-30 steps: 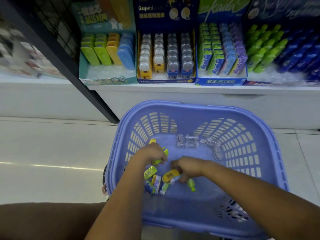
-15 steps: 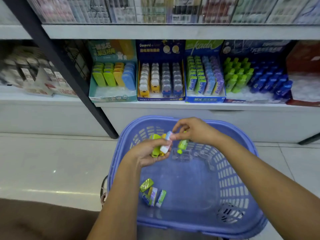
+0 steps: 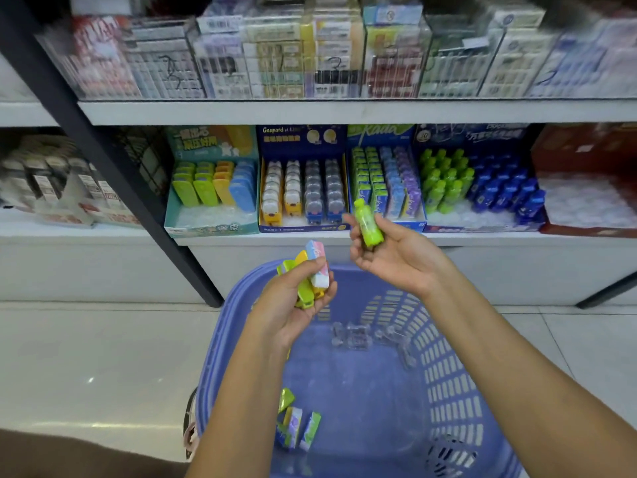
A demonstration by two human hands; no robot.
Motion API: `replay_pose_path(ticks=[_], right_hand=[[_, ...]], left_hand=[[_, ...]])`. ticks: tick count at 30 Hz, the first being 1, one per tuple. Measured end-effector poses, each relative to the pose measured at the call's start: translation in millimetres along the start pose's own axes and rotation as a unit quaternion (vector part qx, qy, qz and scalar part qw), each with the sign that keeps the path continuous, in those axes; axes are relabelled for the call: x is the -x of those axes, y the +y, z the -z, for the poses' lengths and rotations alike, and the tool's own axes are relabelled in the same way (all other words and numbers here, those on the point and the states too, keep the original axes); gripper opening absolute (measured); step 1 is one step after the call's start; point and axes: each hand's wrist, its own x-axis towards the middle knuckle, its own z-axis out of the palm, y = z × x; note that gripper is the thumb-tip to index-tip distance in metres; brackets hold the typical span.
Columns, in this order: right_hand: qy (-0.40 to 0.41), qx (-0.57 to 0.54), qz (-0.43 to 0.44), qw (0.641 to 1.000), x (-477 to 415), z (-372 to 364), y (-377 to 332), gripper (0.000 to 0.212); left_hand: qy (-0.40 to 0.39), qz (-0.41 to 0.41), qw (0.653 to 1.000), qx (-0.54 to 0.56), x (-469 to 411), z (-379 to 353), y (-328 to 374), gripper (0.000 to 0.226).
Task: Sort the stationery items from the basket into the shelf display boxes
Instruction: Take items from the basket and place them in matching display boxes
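My right hand point(image 3: 393, 260) grips the green bottle point(image 3: 369, 225) neck-up, below-left of its display box point(image 3: 472, 136); my left hand point(image 3: 287, 313) clutches other items point(image 3: 317, 267).

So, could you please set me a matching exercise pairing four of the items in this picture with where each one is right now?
Items:
1. green bottle-shaped item
2. pink and blue eraser
3. clear plastic pieces
4. yellow dog-faced items

Places:
A. standing in the dark blue display box
B. held in the right hand
C. lying on the floor of the basket
D. gripped in the left hand

Pairs: 1-B, 2-D, 3-C, 4-A.
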Motion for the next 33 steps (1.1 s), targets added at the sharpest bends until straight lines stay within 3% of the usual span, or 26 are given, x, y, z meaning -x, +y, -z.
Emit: replay_pose_path(ticks=[2,4,7,9,13,19,24,28,30,33], right_hand=[[0.000,0.017,0.050,0.999,1.4,4.4,-17.2,0.029],[0.037,0.070,0.152,0.985,1.9,12.0,-35.7,0.020],[0.146,0.208,0.331,0.909,5.1,29.7,-65.3,0.017],[0.211,0.293,0.389,0.848,9.4,49.2,-85.9,0.024],[0.305,0.503,0.387,0.710,13.3,89.5,-113.4,0.028],[0.338,0.642,0.387,0.570,7.7,114.3,-127.5,0.032],[0.319,0.716,0.362,0.504,5.3,119.0,-140.2,0.032],[0.290,0.807,0.255,0.447,2.9,109.8,-170.6,0.038],[0.282,0.825,0.218,0.438,-2.0,106.8,-174.5,0.040],[0.299,0.806,0.220,0.462,-3.7,113.1,-168.7,0.043]], left_hand=[[0.000,-0.004,1.000,-0.017,1.2,-5.2,0.8,0.007],[0.000,-0.007,0.999,-0.040,1.7,-11.9,0.9,0.012],[-0.004,-0.009,0.998,-0.055,0.0,-22.6,-2.4,0.011],[-0.009,-0.005,0.999,-0.052,-1.9,-28.8,-6.0,0.010],[-0.018,0.009,0.999,-0.046,-7.2,-37.9,-15.7,0.010],[-0.019,0.018,0.997,-0.068,-16.1,-49.5,-27.6,0.035],[-0.016,0.023,0.995,-0.093,-24.4,-56.2,-34.7,0.028],[-0.015,0.017,0.993,-0.114,-28.8,-56.8,-39.1,0.021],[-0.019,0.009,0.992,-0.126,-29.4,-56.2,-40.7,0.019],[-0.032,-0.003,0.990,-0.139,-28.3,-55.4,-42.1,0.017]])
